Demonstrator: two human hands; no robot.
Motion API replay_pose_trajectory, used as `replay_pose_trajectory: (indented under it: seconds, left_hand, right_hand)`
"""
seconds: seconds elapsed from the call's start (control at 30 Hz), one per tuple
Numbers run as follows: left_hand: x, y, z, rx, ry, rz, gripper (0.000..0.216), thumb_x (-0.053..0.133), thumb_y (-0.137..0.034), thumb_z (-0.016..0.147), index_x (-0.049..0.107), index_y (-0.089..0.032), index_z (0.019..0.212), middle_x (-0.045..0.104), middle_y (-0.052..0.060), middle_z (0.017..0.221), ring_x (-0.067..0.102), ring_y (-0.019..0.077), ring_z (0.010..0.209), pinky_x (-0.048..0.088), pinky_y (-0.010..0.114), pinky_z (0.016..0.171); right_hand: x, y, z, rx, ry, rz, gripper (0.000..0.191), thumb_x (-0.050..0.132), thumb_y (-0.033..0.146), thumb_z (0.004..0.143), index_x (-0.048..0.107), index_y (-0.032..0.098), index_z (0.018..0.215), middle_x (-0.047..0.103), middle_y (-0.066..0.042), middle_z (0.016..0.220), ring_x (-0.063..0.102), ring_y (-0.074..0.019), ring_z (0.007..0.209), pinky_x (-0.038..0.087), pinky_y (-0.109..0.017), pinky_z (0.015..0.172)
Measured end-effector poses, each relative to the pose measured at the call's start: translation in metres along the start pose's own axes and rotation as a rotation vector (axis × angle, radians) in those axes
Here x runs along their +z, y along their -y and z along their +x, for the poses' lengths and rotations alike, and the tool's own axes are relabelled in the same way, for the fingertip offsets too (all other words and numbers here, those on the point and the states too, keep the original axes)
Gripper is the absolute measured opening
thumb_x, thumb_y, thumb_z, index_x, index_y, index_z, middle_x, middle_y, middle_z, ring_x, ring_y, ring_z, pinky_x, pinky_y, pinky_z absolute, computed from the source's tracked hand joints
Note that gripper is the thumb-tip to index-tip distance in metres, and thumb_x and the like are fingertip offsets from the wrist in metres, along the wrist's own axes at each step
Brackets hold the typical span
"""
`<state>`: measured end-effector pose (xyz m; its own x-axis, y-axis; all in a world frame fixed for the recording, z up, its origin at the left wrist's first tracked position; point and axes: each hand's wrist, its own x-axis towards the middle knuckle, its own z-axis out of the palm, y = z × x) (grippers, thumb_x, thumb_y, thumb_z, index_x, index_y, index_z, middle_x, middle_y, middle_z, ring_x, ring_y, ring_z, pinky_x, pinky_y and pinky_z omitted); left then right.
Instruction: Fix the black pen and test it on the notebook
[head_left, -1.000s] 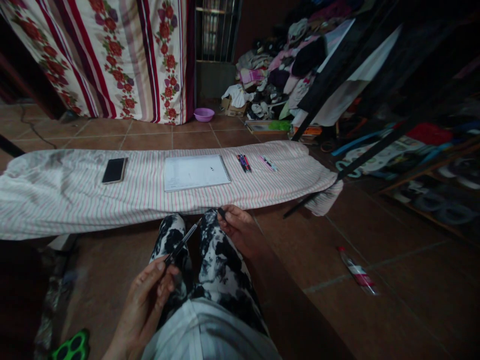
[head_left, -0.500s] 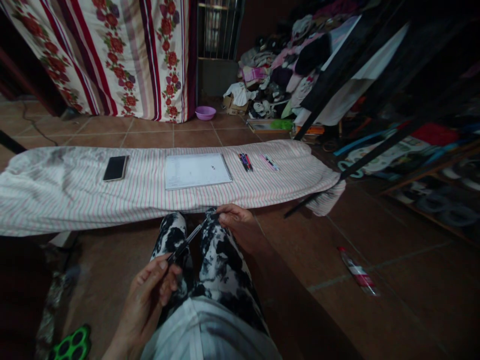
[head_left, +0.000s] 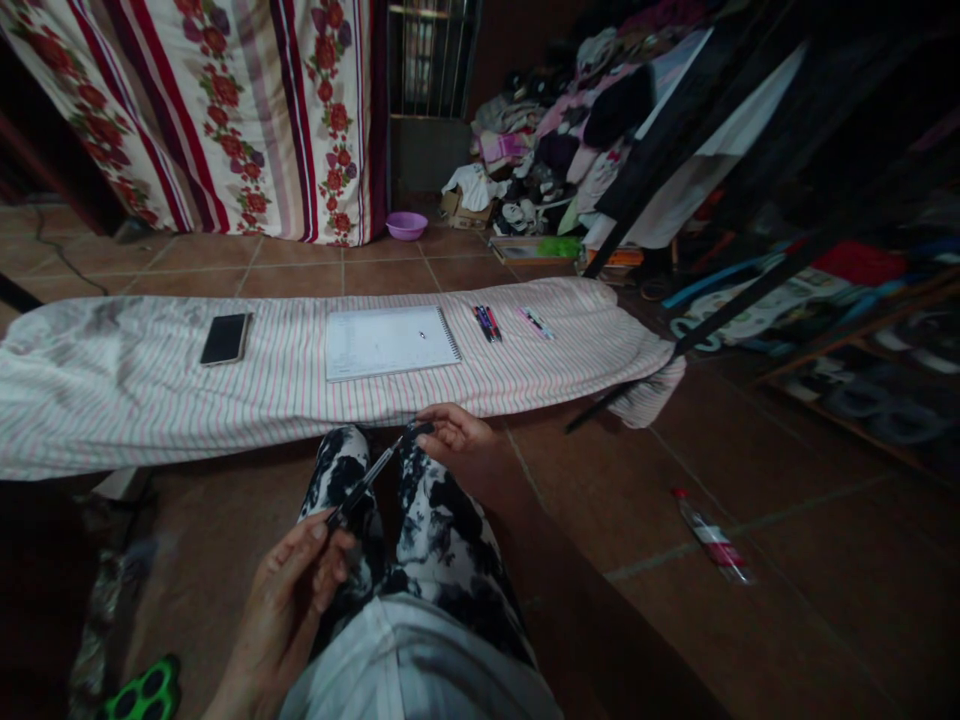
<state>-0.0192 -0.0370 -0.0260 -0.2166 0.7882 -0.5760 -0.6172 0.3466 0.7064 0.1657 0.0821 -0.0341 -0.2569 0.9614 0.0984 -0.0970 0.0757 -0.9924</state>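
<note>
Above my knees, my left hand pinches the lower end of a slim pen with a clear barrel. The pen slants up and to the right, away from me. At its far end is my right hand, fingers pressed together. Whether they grip the pen's end or a small dark piece beside it, I cannot make out. Beyond my knees a spiral notebook lies open on a striped cloth. Several dark pens and a pink-and-white pen rest to its right.
A phone lies left of the notebook. On the tiled floor are a plastic bottle at right, a green object at lower left and a purple basin at the back. A dark metal bar slants across the right side.
The whole view has shifted slightly. My right hand has moved a little left and up, and both hands keep their hold along the pen. The things on the cloth stay in place.
</note>
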Motion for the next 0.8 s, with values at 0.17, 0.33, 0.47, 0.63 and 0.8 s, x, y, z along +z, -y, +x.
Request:
replay_pose_trajectory:
  seconds: [0.17,0.33,0.47,0.63,0.8]
  left_hand:
    - [-0.001,-0.001,0.0,-0.019,-0.044,-0.038,0.043,0.087,-0.027,0.042,0.069,-0.012,0.078,0.067,0.004,0.059,0.054,0.0076,0.046,0.041,0.012,0.039]
    - [0.0,-0.002,-0.001,-0.017,-0.074,-0.05,0.046,0.088,-0.026,0.036,0.07,-0.011,0.075,0.067,0.004,0.058,0.053,0.0076,0.044,0.039,0.012,0.037]
    - [0.0,-0.002,-0.002,-0.017,-0.086,-0.05,0.046,0.088,-0.025,0.036,0.07,-0.012,0.076,0.067,0.004,0.058,0.052,0.0074,0.043,0.038,0.012,0.036]
    - [0.001,-0.002,-0.002,-0.019,-0.074,-0.049,0.046,0.088,-0.027,0.037,0.069,-0.012,0.077,0.067,0.004,0.058,0.054,0.0075,0.045,0.04,0.012,0.038]
    - [0.004,-0.002,-0.003,0.011,-0.021,-0.028,0.042,0.086,-0.03,0.043,0.069,-0.011,0.077,0.066,0.003,0.059,0.051,0.0062,0.044,0.037,0.012,0.036]
  right_hand:
    - [0.004,0.01,0.0,-0.196,0.003,-0.257,0.017,0.06,0.017,0.073,0.063,0.022,0.089,0.056,-0.001,0.082,0.054,-0.012,0.071,0.047,-0.025,0.066]
    - [0.006,0.02,0.0,-0.272,0.024,-0.314,0.018,0.058,0.015,0.074,0.065,0.022,0.088,0.057,-0.002,0.083,0.054,-0.0122,0.07,0.046,-0.026,0.065]
    - [0.007,0.022,-0.001,-0.247,0.024,-0.285,0.018,0.06,0.016,0.072,0.068,0.022,0.087,0.058,-0.002,0.082,0.054,-0.0124,0.07,0.045,-0.026,0.065]
    - [0.007,0.012,0.003,0.102,-0.093,0.093,0.027,0.069,0.028,0.067,0.067,0.021,0.093,0.061,0.0,0.071,0.057,-0.0125,0.067,0.044,-0.025,0.062]
    - [0.007,0.01,0.004,0.257,-0.183,0.321,0.03,0.075,0.031,0.062,0.068,0.018,0.088,0.066,-0.001,0.074,0.058,-0.0103,0.066,0.042,-0.022,0.06]
